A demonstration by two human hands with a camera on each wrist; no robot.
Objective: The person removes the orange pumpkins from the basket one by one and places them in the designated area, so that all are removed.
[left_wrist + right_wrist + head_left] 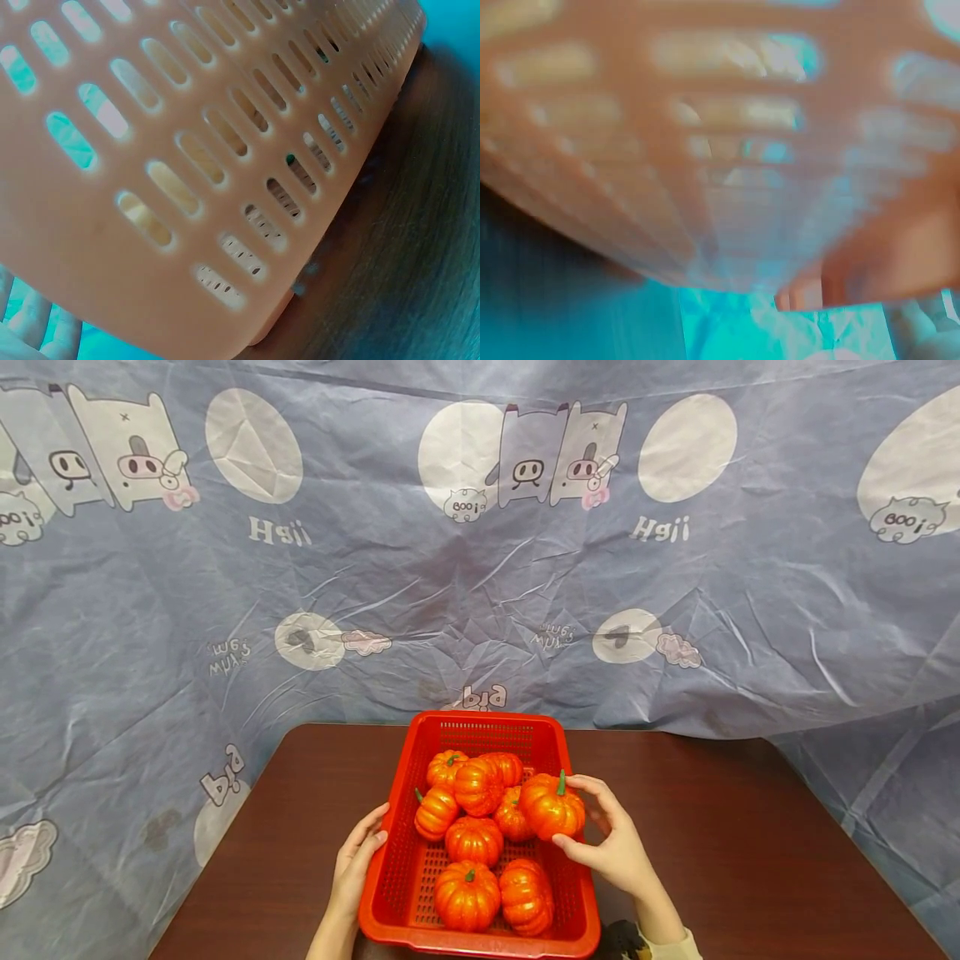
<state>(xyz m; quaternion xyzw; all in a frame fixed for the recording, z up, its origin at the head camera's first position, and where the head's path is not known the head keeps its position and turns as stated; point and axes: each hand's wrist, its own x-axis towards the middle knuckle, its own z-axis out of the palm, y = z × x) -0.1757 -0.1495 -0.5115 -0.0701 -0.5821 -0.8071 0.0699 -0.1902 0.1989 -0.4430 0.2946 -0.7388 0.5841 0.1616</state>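
A red plastic basket (480, 717) with slotted walls stands on the table and holds several shiny orange pumpkins (467, 896), each small with a green stem or ribbed sides. At the basket's left rim my left hand (357, 864) grips the edge; its fingertips (34, 322) show past the rim in the left wrist view. My right hand (618, 843) holds one pumpkin (551, 807) between thumb and fingers, over the basket's right side, stem upward. In the right wrist view the slotted basket wall (630, 90) is blurred and covers most of the frame.
The dark brown wooden table (705, 827) extends on both sides of the basket. Behind it hangs a grey-blue cloth (465, 585) with cartoon prints, which also falls along the sides. Something dark (622, 937) lies beside the right wrist.
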